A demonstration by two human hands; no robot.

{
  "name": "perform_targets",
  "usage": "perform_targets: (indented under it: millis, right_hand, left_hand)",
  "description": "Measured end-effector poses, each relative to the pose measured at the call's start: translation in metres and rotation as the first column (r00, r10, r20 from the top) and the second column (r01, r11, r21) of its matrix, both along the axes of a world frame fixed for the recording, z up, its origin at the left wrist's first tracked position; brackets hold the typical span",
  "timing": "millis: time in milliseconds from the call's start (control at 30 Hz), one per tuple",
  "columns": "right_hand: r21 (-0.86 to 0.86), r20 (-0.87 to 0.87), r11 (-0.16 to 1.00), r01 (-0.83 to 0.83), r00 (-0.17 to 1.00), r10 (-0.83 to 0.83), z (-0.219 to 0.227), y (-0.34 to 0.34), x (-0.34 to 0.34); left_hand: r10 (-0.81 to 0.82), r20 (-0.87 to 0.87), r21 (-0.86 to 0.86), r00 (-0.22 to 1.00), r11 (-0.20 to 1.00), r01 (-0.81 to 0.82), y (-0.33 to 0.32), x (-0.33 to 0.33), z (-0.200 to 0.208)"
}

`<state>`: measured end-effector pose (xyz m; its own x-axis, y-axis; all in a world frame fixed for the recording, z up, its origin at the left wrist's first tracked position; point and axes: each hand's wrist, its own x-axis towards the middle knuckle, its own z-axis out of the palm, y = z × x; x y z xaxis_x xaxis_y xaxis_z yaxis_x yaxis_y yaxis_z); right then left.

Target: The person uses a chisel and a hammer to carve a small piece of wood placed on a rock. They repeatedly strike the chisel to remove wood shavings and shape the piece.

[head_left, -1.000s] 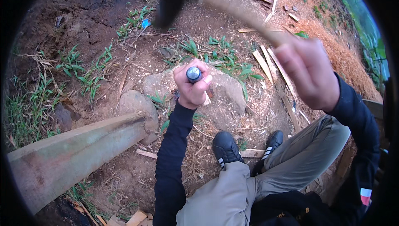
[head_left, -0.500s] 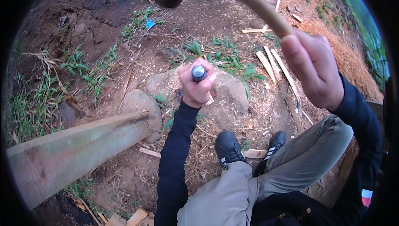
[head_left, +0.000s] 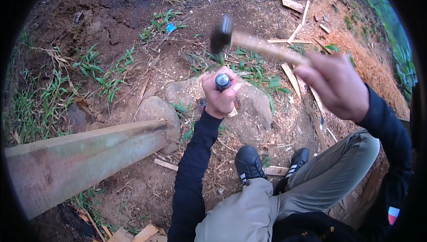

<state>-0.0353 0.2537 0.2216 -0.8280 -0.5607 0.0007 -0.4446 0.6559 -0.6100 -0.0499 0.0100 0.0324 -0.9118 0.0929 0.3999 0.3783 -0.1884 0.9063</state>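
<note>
My left hand (head_left: 219, 99) is wrapped round an upright tool with a round, bluish-grey metal end (head_left: 223, 80), seen end-on; its shaft and lower end are hidden by the hand. Below that fist lies a large flat stone (head_left: 249, 101). A hammer (head_left: 262, 48) with a pale wooden handle and dark metal head is in my right hand (head_left: 336, 86), whose fingers close on the handle's end. The hammer head, smeared by motion, hangs in the air just beyond the left fist, apart from the metal end.
A thick squared timber (head_left: 84, 162) comes in from the left, its end by a rounded stone (head_left: 158, 115). Wood strips (head_left: 291, 79) and reddish sawdust (head_left: 373, 64) lie to the right. Grass tufts (head_left: 104, 75) grow at the left. My shoes (head_left: 250, 164) stand near the flat stone.
The hammer has come down from the top of the view toward the left fist, its head now fully in sight. My left hand keeps its grip; the whole view has shifted slightly.
</note>
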Motion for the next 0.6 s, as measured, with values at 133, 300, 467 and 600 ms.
perform_targets:
  millis: [133, 300, 467, 600]
  right_hand:
    - [-0.201, -0.103, 0.979, -0.011, 0.995, -0.01, -0.006, -0.002, 0.001]
    - [0.112, 0.13, 0.994, 0.016, 0.991, -0.031, 0.01, -0.002, -0.009]
    - [-0.294, 0.117, 0.954, 0.049, 0.993, -0.015, 0.001, 0.003, 0.001]
    - [0.049, 0.172, 0.999, -0.01, 0.985, 0.002, 0.003, 0.003, -0.003]
  left_hand:
    - [-0.014, 0.019, -0.008, 1.0, 1.0, 0.014, 0.005, 0.0, 0.003]
    - [0.003, -0.016, -0.022, 1.0, 1.0, -0.004, 0.003, 0.0, 0.0]
    - [0.004, -0.023, -0.069, 1.0, 0.998, -0.006, 0.003, -0.003, 0.005]
    - [-0.002, -0.021, -0.005, 1.0, 1.0, 0.002, 0.004, 0.0, 0.002]
